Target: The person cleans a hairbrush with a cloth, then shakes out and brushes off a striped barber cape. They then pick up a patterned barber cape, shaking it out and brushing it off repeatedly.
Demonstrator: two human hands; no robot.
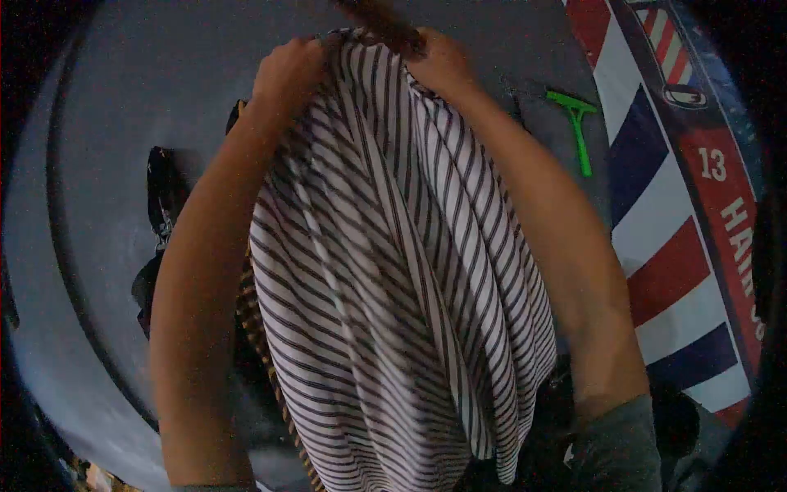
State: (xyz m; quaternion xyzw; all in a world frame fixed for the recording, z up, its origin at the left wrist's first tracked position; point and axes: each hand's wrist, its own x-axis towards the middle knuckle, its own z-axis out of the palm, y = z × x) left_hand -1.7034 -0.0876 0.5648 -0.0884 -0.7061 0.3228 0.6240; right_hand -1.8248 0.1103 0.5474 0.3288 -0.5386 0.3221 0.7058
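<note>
Across the background, dull grey surface; along the right, a red, white and blue banner bearing the number 13. Grasps the striped cloth near its top edge with the left hand, fingers bent against the fabric and partly hidden. Grasps the same edge with the right hand, fingertips out of sight near a blurred dark brown object. Holds the cloth up between both forearms, letting it hang in long folds. Beside the right forearm, apart from the cloth, a green squeegee. Just beside the left forearm, a black strap.
</note>
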